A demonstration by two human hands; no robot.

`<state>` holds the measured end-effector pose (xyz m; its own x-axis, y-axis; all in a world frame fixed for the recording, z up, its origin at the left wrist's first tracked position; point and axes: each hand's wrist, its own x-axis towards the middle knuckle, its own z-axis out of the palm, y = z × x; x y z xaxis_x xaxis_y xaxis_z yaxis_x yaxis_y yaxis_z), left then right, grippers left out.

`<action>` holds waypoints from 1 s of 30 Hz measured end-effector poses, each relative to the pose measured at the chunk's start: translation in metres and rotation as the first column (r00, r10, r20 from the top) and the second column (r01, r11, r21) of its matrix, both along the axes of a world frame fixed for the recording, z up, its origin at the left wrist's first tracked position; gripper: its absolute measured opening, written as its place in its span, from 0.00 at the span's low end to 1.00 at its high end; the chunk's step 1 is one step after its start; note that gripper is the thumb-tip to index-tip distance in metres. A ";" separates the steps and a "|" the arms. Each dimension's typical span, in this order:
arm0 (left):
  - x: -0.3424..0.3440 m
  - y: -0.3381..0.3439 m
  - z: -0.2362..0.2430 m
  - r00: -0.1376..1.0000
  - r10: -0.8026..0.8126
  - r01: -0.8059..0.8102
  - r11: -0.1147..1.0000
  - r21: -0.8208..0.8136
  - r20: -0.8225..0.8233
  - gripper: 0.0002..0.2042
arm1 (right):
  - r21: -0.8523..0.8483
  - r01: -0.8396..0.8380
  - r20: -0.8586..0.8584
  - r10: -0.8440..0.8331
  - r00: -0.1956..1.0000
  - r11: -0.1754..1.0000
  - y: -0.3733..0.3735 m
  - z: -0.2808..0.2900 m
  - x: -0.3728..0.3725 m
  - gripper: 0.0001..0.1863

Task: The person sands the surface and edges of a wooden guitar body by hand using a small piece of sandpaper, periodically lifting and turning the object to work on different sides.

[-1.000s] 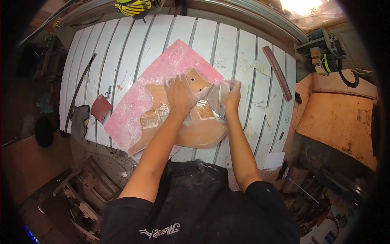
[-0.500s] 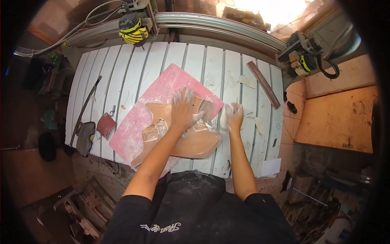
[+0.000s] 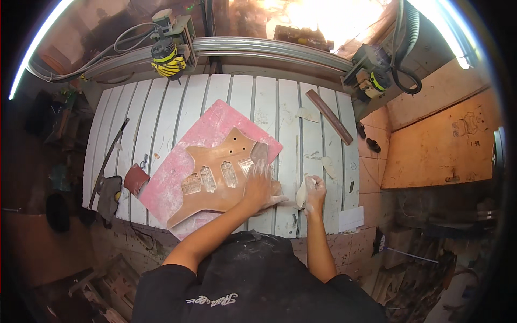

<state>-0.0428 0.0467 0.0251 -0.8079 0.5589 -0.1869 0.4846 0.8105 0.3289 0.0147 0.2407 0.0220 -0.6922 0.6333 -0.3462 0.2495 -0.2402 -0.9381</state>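
A bare wooden electric guitar body [image 3: 215,191] with several routed cavities lies on a dusty pink board [image 3: 207,118]. My left hand [image 3: 260,187] rests on the body's right side, fingers stretched out and spread, with white dust on them. Off the body to the right, my right hand [image 3: 316,194] is closed round a pale folded piece of sandpaper [image 3: 304,190], just above the slatted table. The grip partly hides the piece. Both hands are apart from each other.
On the white slatted table [image 3: 161,107] lie a brown bar [image 3: 329,117], a reddish-brown curved piece [image 3: 136,180], a grey tool [image 3: 109,195], a dark thin strip [image 3: 110,156] and pale scraps [image 3: 328,167]. A metal gantry rail [image 3: 269,49] with machine heads [image 3: 168,58] spans the back.
My left hand has slid from the middle of the guitar body to its right side, uncovering the cavities. My right hand has come nearer to me with the pale piece. The view has shifted.
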 end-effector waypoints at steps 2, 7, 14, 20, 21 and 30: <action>-0.009 -0.002 -0.016 0.995 0.007 0.000 0.998 0.067 -0.104 0.65 | 0.001 0.007 0.010 -0.007 1.000 1.000 0.003 -0.002 0.004 0.12; -0.057 -0.031 -0.028 0.955 0.054 0.011 0.977 0.215 -0.293 0.62 | -0.033 -0.023 0.024 0.023 0.999 0.999 -0.008 -0.002 0.006 0.12; 0.002 0.006 0.049 0.979 0.049 -0.087 0.978 -0.189 -0.196 0.49 | -0.127 0.007 0.010 -0.006 1.000 0.992 -0.001 -0.009 0.031 0.13; 0.025 -0.007 0.041 0.945 0.049 -0.187 0.893 0.411 0.322 0.34 | -0.290 -0.187 0.041 0.208 0.977 0.939 -0.019 0.015 0.034 0.13; 0.030 -0.011 0.027 0.936 0.096 -0.295 0.741 0.603 0.339 0.28 | -0.269 -0.338 0.045 0.362 0.931 0.902 -0.029 0.022 0.032 0.14; 0.061 -0.019 0.006 0.766 0.137 -0.604 0.488 0.630 0.628 0.14 | -0.085 -0.320 0.000 0.321 0.947 0.944 -0.068 0.001 0.057 0.22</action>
<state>0.0180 0.0280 0.0314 -0.9153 0.3232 -0.2405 -0.1904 0.1789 0.9653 0.0717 0.1727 0.0232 -0.8487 0.3473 -0.3989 0.3387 -0.2225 -0.9142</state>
